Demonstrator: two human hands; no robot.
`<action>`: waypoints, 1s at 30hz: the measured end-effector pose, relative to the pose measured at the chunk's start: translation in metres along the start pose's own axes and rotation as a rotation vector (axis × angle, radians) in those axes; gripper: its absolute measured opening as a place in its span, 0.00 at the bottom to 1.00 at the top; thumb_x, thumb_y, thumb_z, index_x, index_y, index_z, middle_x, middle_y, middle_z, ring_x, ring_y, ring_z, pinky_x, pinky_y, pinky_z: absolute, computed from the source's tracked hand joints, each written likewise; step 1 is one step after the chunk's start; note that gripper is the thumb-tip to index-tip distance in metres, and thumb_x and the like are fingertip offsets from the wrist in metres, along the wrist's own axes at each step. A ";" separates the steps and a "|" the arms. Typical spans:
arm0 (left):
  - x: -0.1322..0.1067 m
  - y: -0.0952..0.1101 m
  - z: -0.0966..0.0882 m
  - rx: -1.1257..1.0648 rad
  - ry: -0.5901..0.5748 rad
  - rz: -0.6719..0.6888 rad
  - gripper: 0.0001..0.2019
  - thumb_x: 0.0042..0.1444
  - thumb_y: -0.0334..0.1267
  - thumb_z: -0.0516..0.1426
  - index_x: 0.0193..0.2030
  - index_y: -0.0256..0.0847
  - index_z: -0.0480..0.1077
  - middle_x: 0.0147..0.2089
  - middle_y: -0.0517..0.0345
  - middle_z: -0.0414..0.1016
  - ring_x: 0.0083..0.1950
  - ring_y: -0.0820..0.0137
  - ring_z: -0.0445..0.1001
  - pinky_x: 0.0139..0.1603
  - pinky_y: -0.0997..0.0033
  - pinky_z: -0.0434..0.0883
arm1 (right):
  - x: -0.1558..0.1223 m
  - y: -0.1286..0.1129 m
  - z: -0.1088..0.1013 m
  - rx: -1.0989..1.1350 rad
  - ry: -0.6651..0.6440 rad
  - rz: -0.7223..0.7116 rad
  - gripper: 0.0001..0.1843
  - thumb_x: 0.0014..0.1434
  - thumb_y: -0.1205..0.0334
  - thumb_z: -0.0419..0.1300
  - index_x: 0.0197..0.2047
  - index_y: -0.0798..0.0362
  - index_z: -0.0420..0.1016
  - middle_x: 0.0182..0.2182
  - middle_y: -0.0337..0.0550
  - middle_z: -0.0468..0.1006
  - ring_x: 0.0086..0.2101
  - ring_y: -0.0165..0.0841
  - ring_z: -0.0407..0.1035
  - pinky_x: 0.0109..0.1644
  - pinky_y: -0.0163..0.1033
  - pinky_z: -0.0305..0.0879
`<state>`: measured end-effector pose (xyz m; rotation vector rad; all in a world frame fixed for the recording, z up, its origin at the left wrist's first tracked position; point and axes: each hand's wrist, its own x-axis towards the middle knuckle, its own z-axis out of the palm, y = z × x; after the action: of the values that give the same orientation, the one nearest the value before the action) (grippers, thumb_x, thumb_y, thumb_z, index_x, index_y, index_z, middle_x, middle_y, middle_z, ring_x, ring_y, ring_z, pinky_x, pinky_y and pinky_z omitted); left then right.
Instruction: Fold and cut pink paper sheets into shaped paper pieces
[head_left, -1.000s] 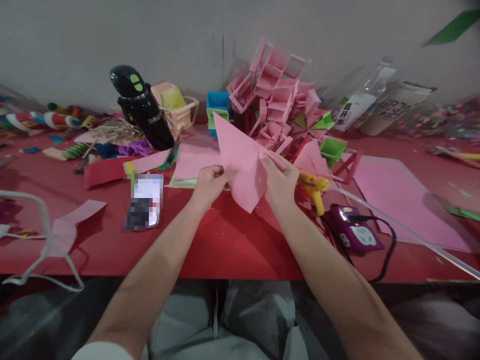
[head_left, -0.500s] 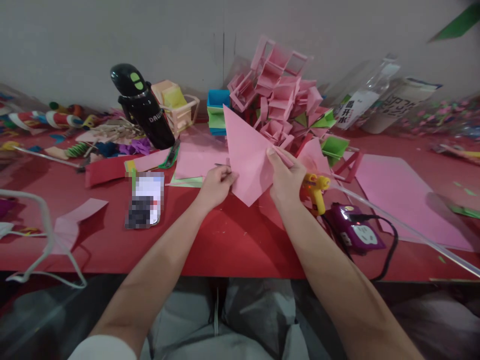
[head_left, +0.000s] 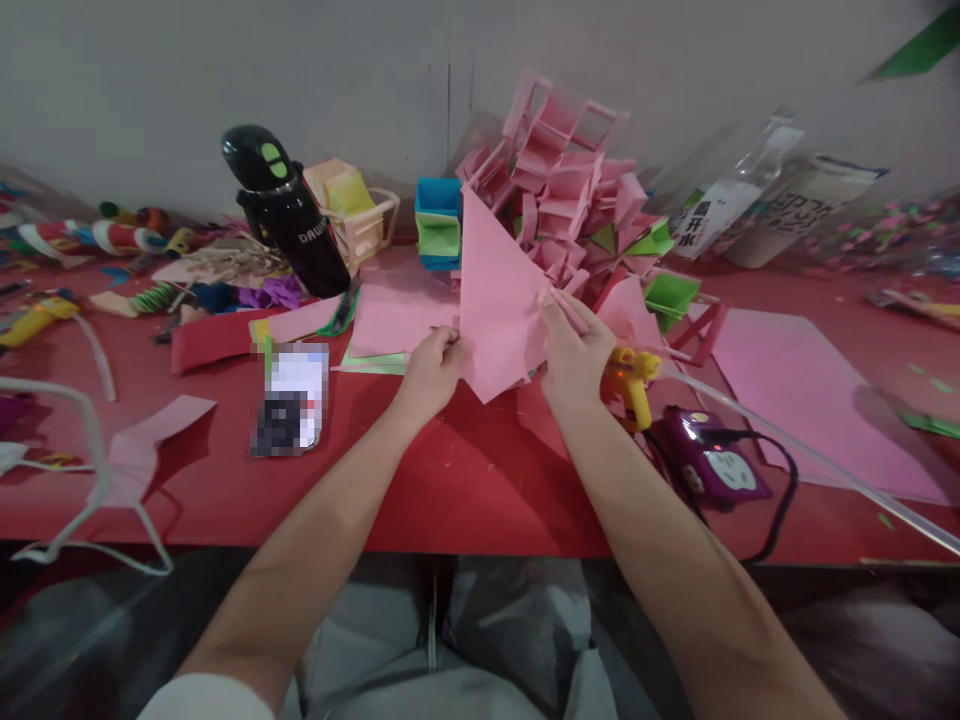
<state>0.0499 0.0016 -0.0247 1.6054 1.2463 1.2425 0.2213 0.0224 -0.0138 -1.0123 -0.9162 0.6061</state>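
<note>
A pink sheet of paper (head_left: 499, 300), standing on its corner like a folded diamond, is raised above the red table between my hands. My right hand (head_left: 574, 345) pinches its right side, thumb in front. At the lower left edge, my left hand (head_left: 435, 370) has its fingers closed on the paper; a thin dark tip shows beside them, its kind unclear. Just right of my right hand stands a yellow hot glue gun (head_left: 634, 385). Behind the sheet rises a heap of pink paper frames (head_left: 559, 170). Flat pink paper (head_left: 397, 320) lies beyond my left hand.
A black bottle (head_left: 296, 220) and a phone (head_left: 292, 400) are on the left, near a white wire shape (head_left: 90, 430). On the right lie a purple power box (head_left: 712, 460) with a cable, a long clear rod (head_left: 810, 450) and large pink sheets (head_left: 810, 390).
The pink sheet has turned slightly, its top corner shifting up and right and its bottom corner left. At the far left, another yellow glue gun has come further into view.
</note>
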 end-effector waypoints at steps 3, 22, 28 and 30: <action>0.000 -0.002 0.000 -0.026 -0.013 -0.004 0.10 0.63 0.40 0.57 0.31 0.41 0.65 0.28 0.61 0.65 0.30 0.70 0.63 0.32 0.71 0.59 | 0.000 0.000 0.000 0.020 0.016 0.010 0.16 0.53 0.51 0.69 0.43 0.49 0.85 0.42 0.42 0.85 0.46 0.40 0.79 0.56 0.49 0.74; 0.007 0.006 -0.021 0.012 0.084 0.072 0.08 0.59 0.37 0.58 0.28 0.41 0.69 0.26 0.62 0.67 0.30 0.71 0.63 0.32 0.71 0.61 | 0.000 -0.010 -0.002 0.152 -0.119 0.208 0.11 0.47 0.55 0.72 0.33 0.49 0.79 0.31 0.37 0.81 0.33 0.32 0.75 0.42 0.40 0.72; 0.017 -0.004 -0.047 0.015 0.144 -0.004 0.10 0.57 0.42 0.60 0.31 0.38 0.73 0.28 0.60 0.70 0.30 0.72 0.64 0.32 0.72 0.60 | -0.004 -0.013 -0.002 0.154 -0.285 0.423 0.07 0.44 0.61 0.71 0.26 0.50 0.76 0.24 0.33 0.76 0.26 0.27 0.69 0.32 0.34 0.67; 0.018 -0.003 -0.061 0.079 0.061 -0.049 0.09 0.54 0.42 0.61 0.32 0.38 0.74 0.28 0.60 0.71 0.30 0.73 0.64 0.33 0.72 0.61 | -0.005 -0.017 -0.002 0.178 -0.360 0.482 0.07 0.46 0.60 0.69 0.29 0.51 0.77 0.27 0.35 0.78 0.29 0.28 0.72 0.35 0.34 0.69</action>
<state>-0.0090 0.0192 -0.0075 1.5927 1.3803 1.2337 0.2208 0.0107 -0.0009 -0.9827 -0.9119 1.2850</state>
